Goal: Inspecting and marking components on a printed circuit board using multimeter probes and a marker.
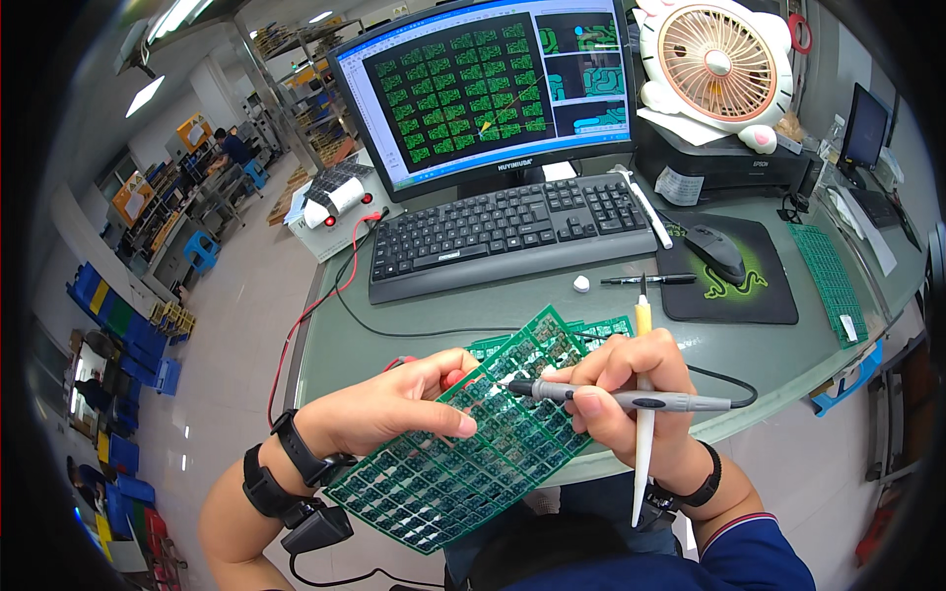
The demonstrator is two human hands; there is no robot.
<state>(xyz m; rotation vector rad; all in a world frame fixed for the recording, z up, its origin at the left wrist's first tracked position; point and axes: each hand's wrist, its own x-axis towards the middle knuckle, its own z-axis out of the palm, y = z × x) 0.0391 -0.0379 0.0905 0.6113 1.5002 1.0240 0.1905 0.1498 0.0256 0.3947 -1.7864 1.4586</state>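
My left hand (pixel 404 402) grips a green circuit board panel (pixel 463 463) by its upper left edge, thumb on top. The panel tilts over the desk's front edge and carries many small repeated boards. A bit of red (pixel 454 378) shows by the left fingers; what it belongs to is mostly hidden. My right hand (pixel 631 394) is closed round a grey test probe (pixel 680 402) with a black cable, its dark tip at the panel's upper part. A slim white-handled stick (pixel 643 448) with a yellow collar and dark point, brush-like, stands upright between the same fingers.
More green panels (pixel 609 328) lie behind the held one; another panel (pixel 828 281) is at the right. A keyboard (pixel 512 231), monitor (pixel 473 98), mouse (pixel 716 253) on its mat, black pen (pixel 647 280) and fan (pixel 716 64) occupy the desk. A red wire (pixel 288 360) hangs over the left edge.
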